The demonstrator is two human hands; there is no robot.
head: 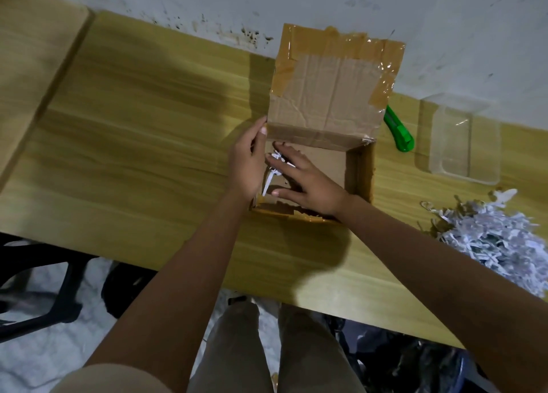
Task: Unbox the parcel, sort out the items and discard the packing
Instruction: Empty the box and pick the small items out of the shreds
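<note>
Pinching the last white paper shreds [274, 167] between our left hand [246, 161] and spread right hand [308, 182], we grip inside the cardboard box [360, 170], its taped flap [332, 87] propped beyond, sparing the shred pile [498, 238] rightward on the tabletop [133, 125].

Dim, soft focus; arm shadows on the table [133, 125], glare on tape [382, 66], edges bowed

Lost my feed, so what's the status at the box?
Left hand steadies box edge. Right hand inside, fingers on last paper shreds. Shredded pile out right. Nothing blocking.
</note>
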